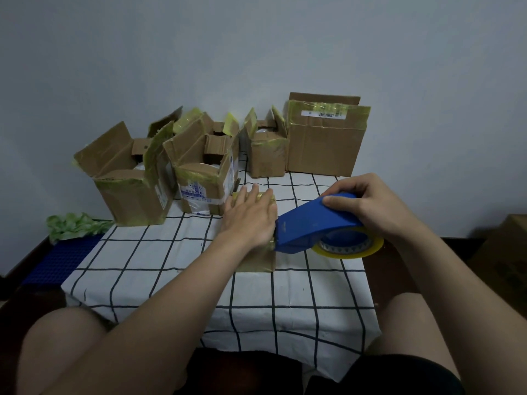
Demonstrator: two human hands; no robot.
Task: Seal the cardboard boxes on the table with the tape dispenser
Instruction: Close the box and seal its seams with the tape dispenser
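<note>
A small cardboard box (pixel 258 262) sits in the middle of the checked tablecloth, mostly hidden under my left hand (pixel 251 216), which presses flat on its top with straight fingers. My right hand (pixel 370 202) grips a blue tape dispenser (pixel 315 222) with a yellowish tape roll (pixel 349 249). The dispenser's front end sits at the box's right top edge, beside my left hand. Several other cardboard boxes stand open at the back: one at the left (pixel 128 178), one next to it (pixel 205 172), a small one (pixel 266 151) and a tall one (pixel 323 138).
The table (pixel 159 252) wears a white cloth with a black grid. Crumpled green paper (pixel 74 226) and a blue mat (pixel 61 259) lie at the left edge. A brown box (pixel 504 252) stands off the table on the right. My knees are below the front edge.
</note>
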